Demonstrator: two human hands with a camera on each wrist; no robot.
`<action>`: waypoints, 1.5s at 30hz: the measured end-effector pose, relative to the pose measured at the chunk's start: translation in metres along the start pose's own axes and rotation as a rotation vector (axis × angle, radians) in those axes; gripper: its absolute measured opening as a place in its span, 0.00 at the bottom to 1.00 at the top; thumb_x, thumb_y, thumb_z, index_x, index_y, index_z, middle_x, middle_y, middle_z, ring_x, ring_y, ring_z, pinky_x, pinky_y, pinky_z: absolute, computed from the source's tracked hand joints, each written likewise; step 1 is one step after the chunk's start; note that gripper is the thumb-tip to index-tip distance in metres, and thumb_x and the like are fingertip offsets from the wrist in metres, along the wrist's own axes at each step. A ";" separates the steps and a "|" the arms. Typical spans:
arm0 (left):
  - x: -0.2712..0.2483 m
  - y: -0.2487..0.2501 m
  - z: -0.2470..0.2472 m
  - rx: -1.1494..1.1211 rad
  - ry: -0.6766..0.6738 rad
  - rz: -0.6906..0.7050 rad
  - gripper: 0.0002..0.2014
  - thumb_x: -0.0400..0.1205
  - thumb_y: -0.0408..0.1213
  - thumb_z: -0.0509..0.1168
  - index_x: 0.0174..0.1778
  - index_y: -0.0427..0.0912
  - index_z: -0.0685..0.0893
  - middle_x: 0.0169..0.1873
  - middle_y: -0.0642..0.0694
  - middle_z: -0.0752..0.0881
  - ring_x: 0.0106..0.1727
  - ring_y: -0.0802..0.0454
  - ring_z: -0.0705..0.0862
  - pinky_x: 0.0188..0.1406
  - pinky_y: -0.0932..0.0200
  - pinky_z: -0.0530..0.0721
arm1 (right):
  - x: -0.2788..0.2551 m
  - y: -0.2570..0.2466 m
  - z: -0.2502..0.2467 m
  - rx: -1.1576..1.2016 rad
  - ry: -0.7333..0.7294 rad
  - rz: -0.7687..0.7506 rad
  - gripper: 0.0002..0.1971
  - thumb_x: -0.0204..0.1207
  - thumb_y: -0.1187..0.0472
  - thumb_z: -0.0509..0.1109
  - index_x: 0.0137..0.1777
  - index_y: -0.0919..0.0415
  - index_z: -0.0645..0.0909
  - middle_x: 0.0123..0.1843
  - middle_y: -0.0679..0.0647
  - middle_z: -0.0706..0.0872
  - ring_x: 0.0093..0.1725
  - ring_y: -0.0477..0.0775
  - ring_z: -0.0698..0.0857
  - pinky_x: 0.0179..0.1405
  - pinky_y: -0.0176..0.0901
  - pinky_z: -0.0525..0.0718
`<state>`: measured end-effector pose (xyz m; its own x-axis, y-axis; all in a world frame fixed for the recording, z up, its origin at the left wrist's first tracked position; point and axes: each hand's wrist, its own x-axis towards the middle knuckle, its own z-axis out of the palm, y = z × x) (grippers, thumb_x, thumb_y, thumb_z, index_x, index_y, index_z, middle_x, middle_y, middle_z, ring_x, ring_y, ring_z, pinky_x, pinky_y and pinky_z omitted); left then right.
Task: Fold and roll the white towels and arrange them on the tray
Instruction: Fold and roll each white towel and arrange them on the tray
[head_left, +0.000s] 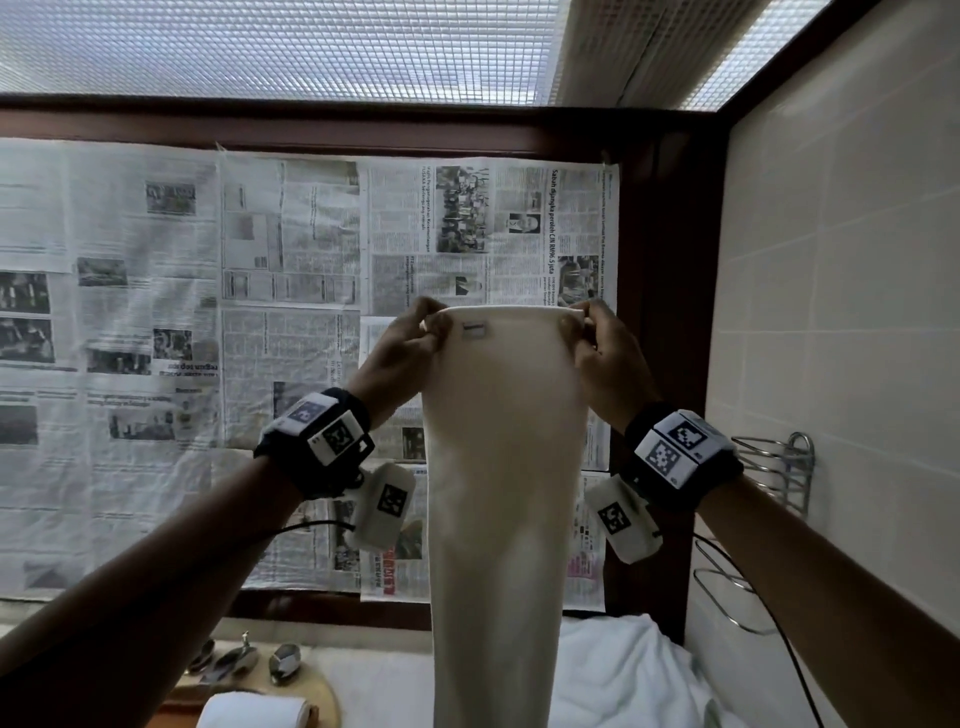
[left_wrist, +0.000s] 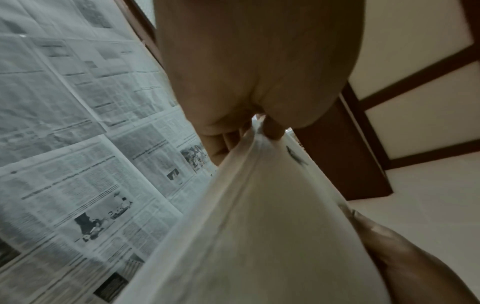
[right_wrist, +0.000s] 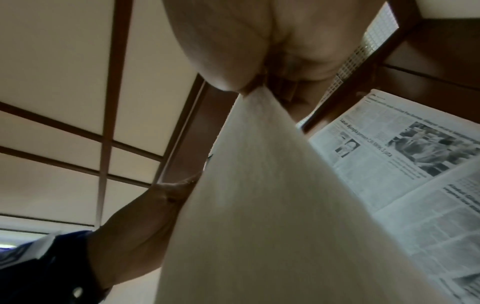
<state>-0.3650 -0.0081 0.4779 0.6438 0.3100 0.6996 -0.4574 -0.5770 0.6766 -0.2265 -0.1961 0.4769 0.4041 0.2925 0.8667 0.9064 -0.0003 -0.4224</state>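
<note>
While the left hand (head_left: 410, 338) and right hand (head_left: 597, 343) each pinch a top corner, the white towel (head_left: 501, 467) hangs straight down betw. them, long axis vertical, lower end near worktop; both hands equally near.

You are raising both arms up and forward, wrists level; your left hand (head_left: 410, 338) and right hand (head_left: 605, 345) are each pinching an upper corner between thumb and curled fingers, both grips closed tight

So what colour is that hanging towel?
Plain creamy white towel, with a small label; clearest in the head view.
</note>
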 end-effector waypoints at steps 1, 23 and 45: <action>-0.001 0.005 0.001 -0.013 0.021 0.013 0.13 0.91 0.43 0.53 0.57 0.36 0.75 0.41 0.42 0.82 0.37 0.50 0.81 0.30 0.54 0.82 | -0.001 -0.005 -0.002 0.011 0.025 0.001 0.09 0.87 0.51 0.60 0.49 0.55 0.75 0.37 0.49 0.83 0.30 0.44 0.78 0.26 0.40 0.76; -0.179 -0.229 0.030 0.080 -0.262 -0.561 0.07 0.90 0.39 0.58 0.51 0.40 0.76 0.30 0.48 0.73 0.26 0.57 0.73 0.21 0.62 0.71 | -0.245 0.155 0.105 0.014 -0.406 0.450 0.12 0.86 0.51 0.62 0.48 0.60 0.73 0.36 0.61 0.82 0.28 0.51 0.79 0.25 0.51 0.80; -0.098 -0.563 0.069 0.227 -0.432 -0.954 0.07 0.85 0.34 0.66 0.41 0.41 0.81 0.29 0.38 0.86 0.29 0.42 0.89 0.28 0.55 0.88 | -0.255 0.426 0.297 -0.275 -0.755 0.796 0.05 0.78 0.48 0.70 0.41 0.42 0.78 0.42 0.42 0.86 0.44 0.54 0.85 0.46 0.49 0.84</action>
<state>-0.1279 0.2343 0.0120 0.8581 0.4393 -0.2659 0.4453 -0.3789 0.8113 0.0202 0.0134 -0.0036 0.7853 0.6175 -0.0444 0.4582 -0.6280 -0.6291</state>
